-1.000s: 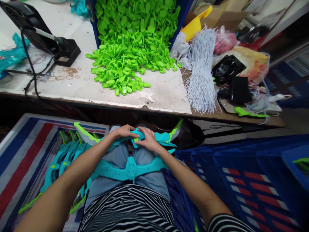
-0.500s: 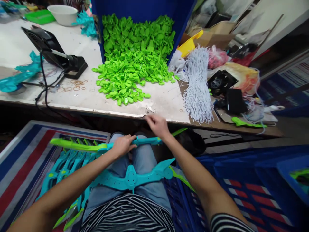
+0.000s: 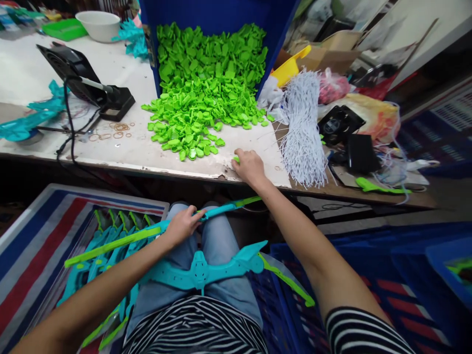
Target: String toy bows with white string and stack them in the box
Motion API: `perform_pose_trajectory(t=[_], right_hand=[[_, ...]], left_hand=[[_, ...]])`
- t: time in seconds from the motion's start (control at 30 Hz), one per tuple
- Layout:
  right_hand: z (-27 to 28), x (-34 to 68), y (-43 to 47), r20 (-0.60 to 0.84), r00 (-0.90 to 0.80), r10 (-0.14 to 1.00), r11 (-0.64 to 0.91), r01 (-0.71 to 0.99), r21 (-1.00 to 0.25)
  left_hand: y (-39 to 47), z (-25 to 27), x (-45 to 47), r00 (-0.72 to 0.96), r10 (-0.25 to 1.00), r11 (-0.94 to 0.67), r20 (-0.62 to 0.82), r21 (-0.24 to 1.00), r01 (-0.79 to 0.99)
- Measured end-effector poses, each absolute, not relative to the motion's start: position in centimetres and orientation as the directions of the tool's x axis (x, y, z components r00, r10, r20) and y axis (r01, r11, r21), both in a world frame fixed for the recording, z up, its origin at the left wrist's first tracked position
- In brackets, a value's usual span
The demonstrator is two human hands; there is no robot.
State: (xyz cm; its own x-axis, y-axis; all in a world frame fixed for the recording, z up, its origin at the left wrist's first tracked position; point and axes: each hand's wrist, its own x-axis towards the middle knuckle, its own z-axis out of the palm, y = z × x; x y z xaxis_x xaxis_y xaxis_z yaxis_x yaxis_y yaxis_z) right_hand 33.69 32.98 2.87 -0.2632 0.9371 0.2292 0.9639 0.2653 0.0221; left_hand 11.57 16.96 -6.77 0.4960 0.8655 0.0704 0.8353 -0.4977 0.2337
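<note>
My left hand (image 3: 184, 223) is closed around the middle of a teal bow-shaped plastic part (image 3: 221, 209) with long green end pieces, held slantwise above my knees. Over the table's front edge, my right hand (image 3: 250, 167) pinches a small green plastic piece (image 3: 236, 159), mostly hidden by the fingers. Just beyond that hand spreads a large heap of similar green pieces (image 3: 206, 108), spilling from a blue bin (image 3: 221, 14). A second teal bow-shaped part (image 3: 200, 272) with a green end lies across my lap.
Several teal-and-green parts (image 3: 99, 250) sit in rows at my left, by a striped sheet (image 3: 40, 236). On the table (image 3: 254, 142) stand a black fan (image 3: 70, 66) and a bundle of white cords (image 3: 302, 128). Blue crates (image 3: 354, 255) are at my right.
My right hand has moved forward from the table edge onto the tabletop, and a green piece now shows in its fingers. The held bow-shaped part has tilted, its left end lower and right end higher.
</note>
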Motion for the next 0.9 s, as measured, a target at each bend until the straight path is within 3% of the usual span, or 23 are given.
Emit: perform_pose_trajectory(t=[0.17, 0.3, 0.4, 0.6, 0.7, 0.8, 0.9], right_hand=[[2.5, 36.6, 31.2, 0.222, -0.387, 0.895, 0.394, 0.919, 0.015], [2.0, 37.9, 31.9, 0.22, -0.484, 0.847, 0.511, 0.855, -0.085], [1.6, 38.1, 32.0, 0.225, -0.469, 0.854, 0.507, 0.847, -0.157], [1.2, 37.7, 31.8, 0.247, -0.417, 0.875, 0.47, 0.855, -0.222], [1.7, 37.2, 30.9, 0.251, -0.357, 0.9, 0.417, 0.873, -0.255], [2.1, 36.1, 27.3, 0.323, -0.341, 0.883, 0.446, 0.824, -0.35], [1.3, 34.3, 20.5, 0.323, -0.505, 0.801, 0.599, 0.658, -0.457]], left_hand=[[18.5, -6.1, 10.2, 0.503, 0.864, -0.485, 0.035, 0.326, 0.811], [20.8, -5.4, 9.0, 0.544, 0.836, -0.447, -0.066, 0.494, 0.746], [21.5, -5.2, 9.0, 0.611, 0.781, -0.443, -0.129, 0.575, 0.688], [18.3, -6.4, 9.8, 0.677, 0.736, -0.65, 0.0, 0.279, 0.707], [15.3, -7.2, 9.8, 0.621, 0.778, -0.62, 0.092, 0.274, 0.736], [12.0, -7.1, 9.8, 0.487, 0.861, -0.501, 0.146, 0.413, 0.761], [9.4, -6.3, 10.0, 0.316, 0.947, -0.207, -0.048, 0.661, 0.721]])
